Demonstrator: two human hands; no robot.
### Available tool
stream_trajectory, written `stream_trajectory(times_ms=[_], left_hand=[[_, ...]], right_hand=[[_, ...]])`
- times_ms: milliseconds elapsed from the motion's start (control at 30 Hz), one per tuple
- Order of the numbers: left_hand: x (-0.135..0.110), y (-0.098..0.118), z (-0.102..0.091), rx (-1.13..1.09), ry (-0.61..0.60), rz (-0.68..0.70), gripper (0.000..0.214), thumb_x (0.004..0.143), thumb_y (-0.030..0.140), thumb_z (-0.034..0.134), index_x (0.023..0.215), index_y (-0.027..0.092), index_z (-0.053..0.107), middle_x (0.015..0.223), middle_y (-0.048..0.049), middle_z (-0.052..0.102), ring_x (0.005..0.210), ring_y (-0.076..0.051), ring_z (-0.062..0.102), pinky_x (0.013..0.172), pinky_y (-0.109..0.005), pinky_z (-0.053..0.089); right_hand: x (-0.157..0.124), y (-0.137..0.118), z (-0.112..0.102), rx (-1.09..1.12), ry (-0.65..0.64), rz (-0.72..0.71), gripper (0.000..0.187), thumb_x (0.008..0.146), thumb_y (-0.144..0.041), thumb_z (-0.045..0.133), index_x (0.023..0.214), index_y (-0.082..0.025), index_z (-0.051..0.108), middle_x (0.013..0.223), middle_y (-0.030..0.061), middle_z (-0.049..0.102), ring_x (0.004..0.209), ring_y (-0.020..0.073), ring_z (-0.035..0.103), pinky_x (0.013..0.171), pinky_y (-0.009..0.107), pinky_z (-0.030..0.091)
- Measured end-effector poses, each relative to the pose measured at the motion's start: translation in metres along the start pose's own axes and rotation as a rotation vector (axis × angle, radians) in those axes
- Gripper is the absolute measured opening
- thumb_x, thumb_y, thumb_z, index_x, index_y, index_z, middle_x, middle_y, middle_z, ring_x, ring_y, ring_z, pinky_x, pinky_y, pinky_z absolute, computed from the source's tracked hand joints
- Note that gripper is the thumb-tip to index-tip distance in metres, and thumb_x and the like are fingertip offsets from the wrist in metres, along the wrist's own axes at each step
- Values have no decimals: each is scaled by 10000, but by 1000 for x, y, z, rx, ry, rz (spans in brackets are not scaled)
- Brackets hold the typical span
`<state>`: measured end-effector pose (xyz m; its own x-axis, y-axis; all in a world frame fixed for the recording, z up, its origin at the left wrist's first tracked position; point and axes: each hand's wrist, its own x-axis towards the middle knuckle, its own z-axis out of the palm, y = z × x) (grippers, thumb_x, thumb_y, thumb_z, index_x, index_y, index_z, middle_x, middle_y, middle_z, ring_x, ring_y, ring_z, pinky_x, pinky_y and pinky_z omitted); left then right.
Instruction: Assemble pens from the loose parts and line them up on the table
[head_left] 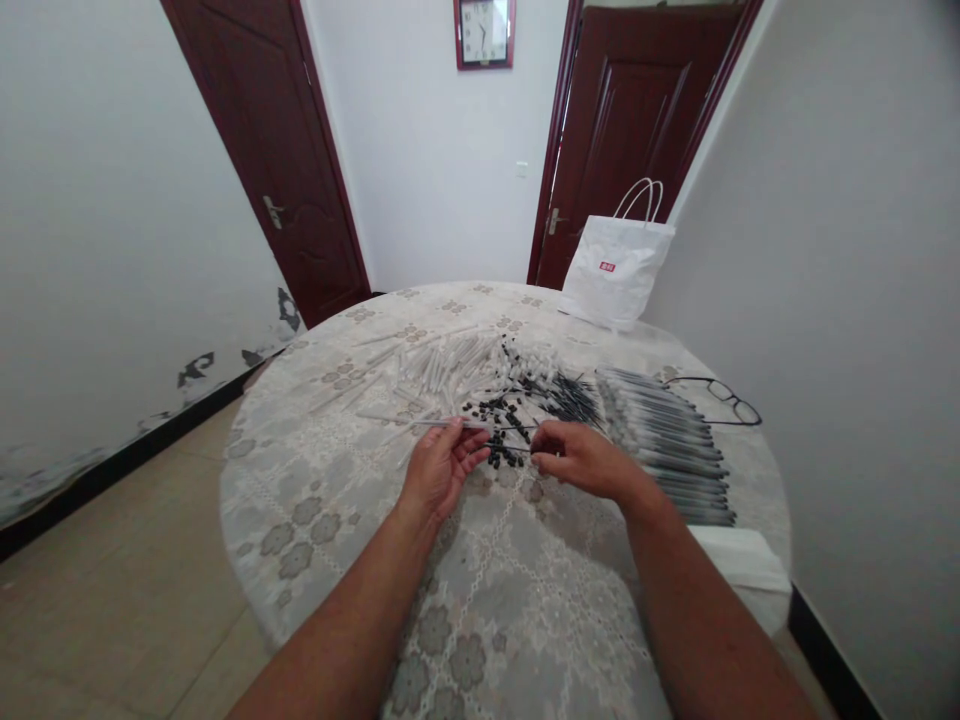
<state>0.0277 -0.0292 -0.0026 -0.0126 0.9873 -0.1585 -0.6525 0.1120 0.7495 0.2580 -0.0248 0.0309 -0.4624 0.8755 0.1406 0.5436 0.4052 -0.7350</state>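
Note:
My left hand (442,462) pinches a thin white pen barrel (431,423) that lies across toward the left. My right hand (576,457) is closed in a pinch on a thin dark refill (510,446) whose tip points at the barrel's end. Both hands hover over a scatter of small black caps (501,410) on the round table (337,500). Behind them lie a heap of white barrels (450,365) and a bundle of black refills (570,397).
A row of assembled pens (671,440) lies at the right, with eyeglasses (716,395) beyond. A white paper bag (616,268) stands at the table's far edge. White cloth (739,560) sits at the right rim. Two dark doors and walls surround the table.

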Motion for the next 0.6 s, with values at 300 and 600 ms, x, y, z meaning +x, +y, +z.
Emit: stream_trajectory(times_ms=[300,600], left_hand=[[-2,-8,-3,-26,-126,38,249,836,274,721,1017,150,604,969,-97,740,880,-204,733,776,-330,603],[0,-7,-4,-58,-123,37,246,841,276,710,1016,160,582,982,-96,735,901,-219,734,804,-353,597]], right_hand=[[28,-6,65,429,321,38,172,824,-354,660,925,-216,646,769,-9,655,661,136,588,583,236,475],[31,-8,71,594,345,85,226,787,-371,701,922,-200,642,771,-5,660,603,123,580,534,236,497]])
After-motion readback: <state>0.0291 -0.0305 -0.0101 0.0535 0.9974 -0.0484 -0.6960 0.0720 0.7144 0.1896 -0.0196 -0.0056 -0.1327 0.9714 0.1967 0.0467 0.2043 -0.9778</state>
